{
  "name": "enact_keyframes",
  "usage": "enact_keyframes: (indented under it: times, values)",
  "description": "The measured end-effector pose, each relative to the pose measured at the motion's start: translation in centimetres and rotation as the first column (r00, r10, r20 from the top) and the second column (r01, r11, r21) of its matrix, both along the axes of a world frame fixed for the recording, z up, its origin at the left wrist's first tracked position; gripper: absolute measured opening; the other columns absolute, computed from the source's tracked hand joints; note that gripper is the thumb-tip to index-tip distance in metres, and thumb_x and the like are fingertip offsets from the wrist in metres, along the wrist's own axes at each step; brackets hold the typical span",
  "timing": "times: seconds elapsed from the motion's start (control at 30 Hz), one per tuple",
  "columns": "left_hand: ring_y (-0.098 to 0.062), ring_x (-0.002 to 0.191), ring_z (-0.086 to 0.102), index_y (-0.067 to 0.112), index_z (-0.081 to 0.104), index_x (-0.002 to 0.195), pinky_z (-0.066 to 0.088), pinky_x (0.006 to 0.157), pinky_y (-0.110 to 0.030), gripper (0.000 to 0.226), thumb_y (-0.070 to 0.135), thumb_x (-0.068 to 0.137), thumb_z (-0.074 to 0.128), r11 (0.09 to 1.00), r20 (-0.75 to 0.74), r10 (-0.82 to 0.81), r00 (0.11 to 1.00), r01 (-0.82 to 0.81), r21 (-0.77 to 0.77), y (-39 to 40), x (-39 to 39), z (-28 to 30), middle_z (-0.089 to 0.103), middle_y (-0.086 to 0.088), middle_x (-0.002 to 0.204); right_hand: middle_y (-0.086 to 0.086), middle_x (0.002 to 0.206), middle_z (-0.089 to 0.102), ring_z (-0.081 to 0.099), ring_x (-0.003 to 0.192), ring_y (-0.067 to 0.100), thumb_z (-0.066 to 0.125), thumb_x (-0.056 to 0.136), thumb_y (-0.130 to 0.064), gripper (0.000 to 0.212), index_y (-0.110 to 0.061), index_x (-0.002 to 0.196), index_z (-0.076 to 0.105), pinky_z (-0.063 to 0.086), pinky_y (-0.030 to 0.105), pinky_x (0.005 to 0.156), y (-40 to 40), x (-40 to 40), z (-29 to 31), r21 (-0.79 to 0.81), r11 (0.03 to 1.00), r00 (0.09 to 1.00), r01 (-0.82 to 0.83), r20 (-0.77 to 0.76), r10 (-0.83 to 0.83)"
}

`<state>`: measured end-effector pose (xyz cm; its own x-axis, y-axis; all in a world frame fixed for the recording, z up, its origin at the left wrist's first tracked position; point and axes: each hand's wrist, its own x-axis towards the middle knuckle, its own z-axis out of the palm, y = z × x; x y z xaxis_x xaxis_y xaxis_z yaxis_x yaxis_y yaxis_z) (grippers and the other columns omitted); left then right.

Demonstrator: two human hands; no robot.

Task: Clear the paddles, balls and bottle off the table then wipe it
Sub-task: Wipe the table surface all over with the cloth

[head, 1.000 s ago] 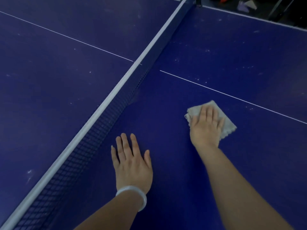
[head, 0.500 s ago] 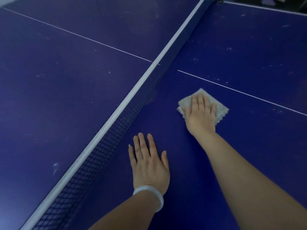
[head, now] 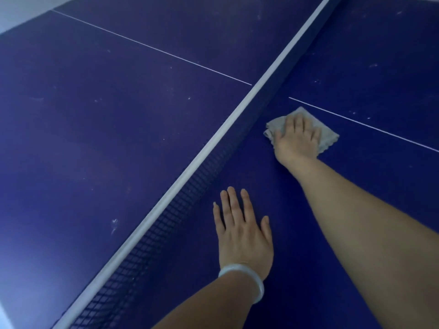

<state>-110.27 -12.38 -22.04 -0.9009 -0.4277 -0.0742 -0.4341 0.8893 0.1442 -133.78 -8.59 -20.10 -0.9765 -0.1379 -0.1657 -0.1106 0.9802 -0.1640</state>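
Observation:
A dark blue table-tennis table (head: 118,138) fills the view. My right hand (head: 295,141) presses flat, fingers straight, on a folded grey cloth (head: 329,136) lying on the table just right of the net. My left hand (head: 241,230) lies flat on the table nearer to me, palm down with straight fingers and a white bangle on the wrist. No paddles, balls or bottle show in this view.
The net (head: 190,184), black mesh with a white top band, runs diagonally from bottom left to top right, close to the left of both hands. White centre lines (head: 370,125) cross each half. Small pale scuff marks (head: 114,225) dot the left half.
My right hand has slid the cloth forward and left, closer to the net. My left hand has stayed flat on the table. The view has shifted with my head.

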Motion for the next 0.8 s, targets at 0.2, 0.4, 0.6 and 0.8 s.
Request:
enact_keyframes:
  times: [0.2,0.4,0.6,0.8]
  values:
    - [-0.029,0.150,-0.013,0.011,-0.002,0.155,-0.004,0.120,-0.052,0.069,0.050,0.098,0.002,1.000,-0.006,0.006,1.000,-0.006,-0.010,0.0,0.0,-0.1,-0.008,-0.015,0.162,0.004,0.165,0.001,-0.003,0.151,0.018,0.014,0.105,-0.040,0.057,-0.016,0.157,0.008,-0.004,0.044,0.122,-1.5,4.2,-0.5,-0.052,0.891,0.892,-0.452,-0.062,0.449]
    - [-0.029,0.150,-0.012,0.012,-0.006,0.154,-0.008,0.121,-0.050,0.070,0.052,0.097,-0.002,1.000,-0.006,-0.002,1.000,0.002,-0.006,0.1,0.0,0.0,-0.008,-0.014,0.162,0.008,0.164,0.004,0.002,0.151,0.025,0.010,0.103,-0.042,0.061,-0.013,0.157,0.006,0.002,0.050,0.121,8.6,0.6,0.0,0.037,0.987,0.988,0.155,-0.028,-0.154]
    - [-0.028,0.150,-0.010,0.012,-0.008,0.154,-0.006,0.121,-0.049,0.071,0.051,0.095,-0.003,1.000,-0.010,0.007,1.000,-0.008,-0.014,0.1,0.0,0.3,-0.008,-0.015,0.163,0.003,0.165,0.002,-0.003,0.151,0.018,0.013,0.103,-0.042,0.060,-0.016,0.157,0.008,-0.001,0.046,0.122,6.5,10.9,-1.0,0.018,0.951,0.942,-0.310,-0.126,0.309]
    - [-0.028,0.150,-0.011,0.012,-0.011,0.154,-0.007,0.121,-0.048,0.068,0.050,0.098,-0.003,1.000,-0.015,0.024,1.000,-0.024,0.005,0.1,0.3,0.3,-0.010,-0.015,0.162,0.003,0.165,0.003,-0.003,0.151,0.018,0.010,0.103,-0.043,0.061,-0.015,0.156,0.006,-0.002,0.045,0.123,17.8,12.4,-0.9,0.031,0.993,0.985,0.113,-0.138,-0.108]
